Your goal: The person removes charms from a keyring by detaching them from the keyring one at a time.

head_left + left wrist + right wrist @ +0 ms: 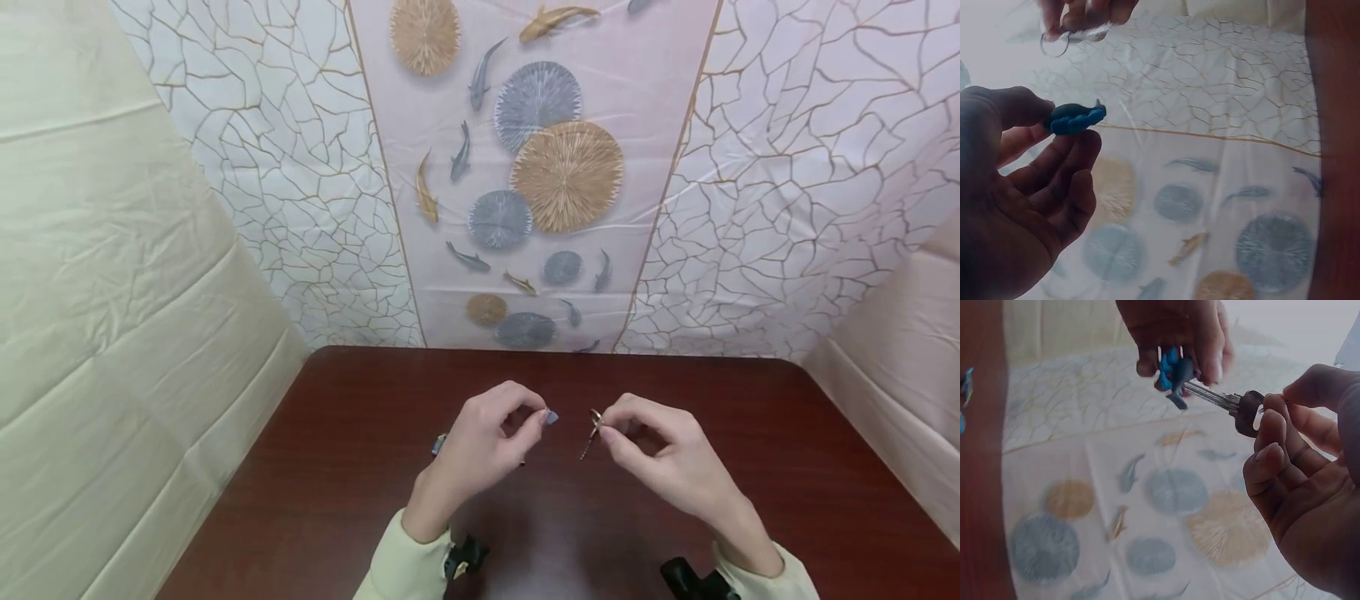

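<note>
Above the table, my left hand (pixel 491 429) pinches a small blue figurine (pixel 1075 119) between thumb and fingertips. It has a dark, rounded body, bright blue ridged parts and, in the right wrist view, a tail-like end. My right hand (pixel 667 454) pinches a metal key (pixel 1213 397) by its dark head, where a thin split ring (pixel 1054 45) shows in the left wrist view. The key's blade slants down and away from the fingertips. In the head view a gap separates the figurine from the key and ring.
Partly hidden behind my left hand, a small bluish object (pixel 438 444) lies on the dark red-brown table (pixel 360 400). A patterned cloth (pixel 285 167) hangs behind the table, with pale cloth (pixel 97 333) along the left side. Black straps with devices (pixel 465 557) sit at both wrists.
</note>
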The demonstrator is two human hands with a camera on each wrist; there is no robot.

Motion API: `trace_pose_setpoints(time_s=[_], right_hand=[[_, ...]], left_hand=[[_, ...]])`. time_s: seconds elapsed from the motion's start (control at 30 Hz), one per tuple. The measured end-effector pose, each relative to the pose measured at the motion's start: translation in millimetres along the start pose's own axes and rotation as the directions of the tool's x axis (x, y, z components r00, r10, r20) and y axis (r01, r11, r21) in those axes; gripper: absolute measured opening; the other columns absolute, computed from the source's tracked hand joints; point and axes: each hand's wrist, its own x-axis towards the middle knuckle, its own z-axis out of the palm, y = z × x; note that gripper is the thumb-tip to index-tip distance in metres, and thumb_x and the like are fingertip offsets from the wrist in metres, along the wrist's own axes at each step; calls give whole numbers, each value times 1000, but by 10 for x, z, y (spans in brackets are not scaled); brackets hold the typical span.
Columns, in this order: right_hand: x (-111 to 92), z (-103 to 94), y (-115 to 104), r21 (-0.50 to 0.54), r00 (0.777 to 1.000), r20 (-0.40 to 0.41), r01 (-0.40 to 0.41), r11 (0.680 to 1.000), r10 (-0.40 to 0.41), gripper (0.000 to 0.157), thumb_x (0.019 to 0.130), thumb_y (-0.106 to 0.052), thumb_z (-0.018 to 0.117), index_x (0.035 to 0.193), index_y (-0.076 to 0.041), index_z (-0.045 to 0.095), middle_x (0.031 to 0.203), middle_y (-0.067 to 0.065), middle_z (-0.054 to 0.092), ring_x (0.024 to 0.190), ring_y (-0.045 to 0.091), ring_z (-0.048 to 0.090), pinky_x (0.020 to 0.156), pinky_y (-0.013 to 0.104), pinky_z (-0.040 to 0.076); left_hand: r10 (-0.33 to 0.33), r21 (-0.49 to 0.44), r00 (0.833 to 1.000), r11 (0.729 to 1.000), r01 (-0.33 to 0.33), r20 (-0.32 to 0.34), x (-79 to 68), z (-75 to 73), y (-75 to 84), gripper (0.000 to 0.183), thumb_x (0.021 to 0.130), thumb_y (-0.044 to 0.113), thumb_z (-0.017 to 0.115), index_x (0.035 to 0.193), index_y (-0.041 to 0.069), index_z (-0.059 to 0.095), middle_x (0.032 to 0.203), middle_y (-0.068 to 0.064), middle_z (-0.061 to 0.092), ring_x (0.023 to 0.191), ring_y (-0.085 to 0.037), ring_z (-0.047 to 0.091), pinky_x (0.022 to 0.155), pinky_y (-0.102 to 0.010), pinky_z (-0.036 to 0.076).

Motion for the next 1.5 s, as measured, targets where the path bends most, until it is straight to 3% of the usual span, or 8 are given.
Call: trace_pose_setpoints(time_s=[0.2, 0.43, 0.7, 0.83, 0.97, 1.2, 1.3, 1.5], right_hand=[[-77, -122, 127, -98, 994, 51, -96, 991, 102, 33, 80, 14, 67, 90, -17, 65, 81, -8, 62, 70, 0, 58, 58, 17, 47], [-174, -228, 320, -201, 988, 63, -128, 971, 143, 36, 81, 10, 70, 90, -24, 64, 84, -12, 62, 72, -1, 57, 59, 14, 45], [-326, -341, 585, -354, 961, 50, -238, 904, 272, 26, 83, 1, 72, 85, -24, 65, 78, -16, 59, 67, -2, 54, 60, 14, 43], [-418, -408, 681, -398, 926, 38, -331, 856, 376, 15, 87, -5, 70, 86, -20, 67, 78, -12, 63, 66, -1, 54, 58, 17, 43], [-500, -467, 774, -423, 892, 36, -395, 815, 451, 5, 90, -13, 69, 87, -17, 68, 79, -7, 66, 66, -2, 54, 58, 19, 42], [-625, -584, 921, -481, 855, 38, -437, 760, 517, 4, 91, -18, 68, 87, -16, 68, 80, -11, 64, 68, -4, 52, 60, 21, 41], [-679, -634, 974, -501, 847, 28, -447, 741, 531, 4, 89, -17, 68, 86, -17, 67, 79, -12, 64, 67, -4, 50, 60, 21, 40], [-761, -708, 1058, -536, 834, 42, -446, 717, 550, 11, 85, -12, 69, 81, -22, 64, 77, -11, 61, 65, -4, 47, 60, 21, 38]], left_hand=[[-176, -108, 975, 976, 191, 136, -30, 28, -167, 4, 95, 15, 63, 96, 12, 66, 82, 4, 65, 64, -4, 54, 61, -19, 49], [-329, -82, 899, 927, 366, 290, -44, 85, -337, 3, 96, 19, 62, 98, 19, 65, 84, 7, 68, 67, -5, 59, 62, -19, 49], [-399, 46, 847, 911, 411, 350, -79, 174, -548, 5, 96, 22, 62, 96, 18, 65, 81, 9, 65, 63, -3, 53, 61, -19, 46], [-446, 97, 810, 890, 445, 381, -95, 232, -612, 6, 97, 22, 61, 96, 17, 64, 82, 8, 64, 66, -4, 53, 62, -19, 46], [-476, 119, 784, 874, 470, 398, -121, 312, -641, 5, 96, 20, 62, 96, 15, 63, 85, 7, 66, 70, -4, 56, 65, -19, 48], [-503, 113, 747, 854, 508, 435, -176, 531, -698, 4, 96, 18, 62, 94, 15, 63, 84, 7, 67, 68, -1, 57, 62, -18, 48], [-504, 121, 741, 853, 508, 444, -200, 622, -717, 4, 95, 17, 63, 93, 15, 63, 82, 7, 66, 68, -1, 56, 62, -18, 47], [-514, 140, 701, 843, 519, 494, -279, 775, -761, 4, 96, 14, 62, 92, 16, 62, 80, 8, 62, 64, -4, 53, 59, -19, 45]])
